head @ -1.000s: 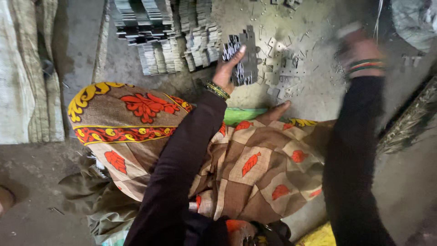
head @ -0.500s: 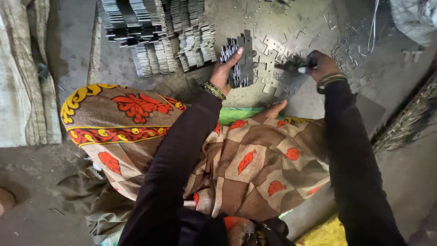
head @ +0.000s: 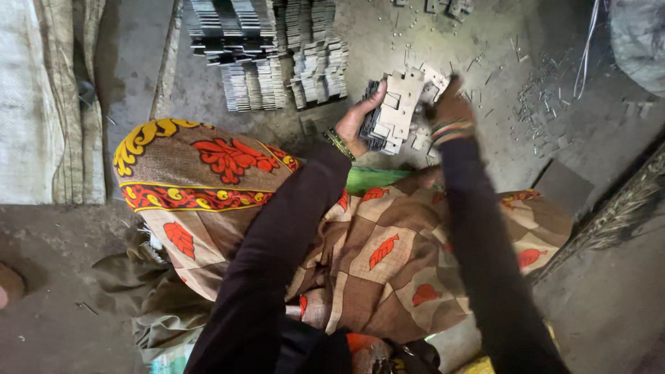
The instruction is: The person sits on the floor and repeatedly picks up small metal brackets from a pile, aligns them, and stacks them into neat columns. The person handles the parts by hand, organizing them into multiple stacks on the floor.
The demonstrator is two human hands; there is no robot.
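My left hand (head: 355,125) grips a stack of thin, notched grey metal plates (head: 388,118), held upright above my lap. My right hand (head: 449,104) presses a flat plate against the front of that stack, its fingers closed on the plate's far edge. Both arms wear dark sleeves, and bangles circle each wrist. Loose plates (head: 420,142) lie on the floor just under the stack.
Rows of stacked metal plates (head: 267,52) stand at the top, on the concrete floor. Small metal scraps (head: 544,111) are scattered to the right. A patterned cloth (head: 228,180) covers my lap. Sacks (head: 41,104) lie at the left, a dark slab (head: 562,187) at the right.
My right hand, which was out on the floor to the right, has come back left to the stack with a plate. My left hand holds the stack in much the same place.
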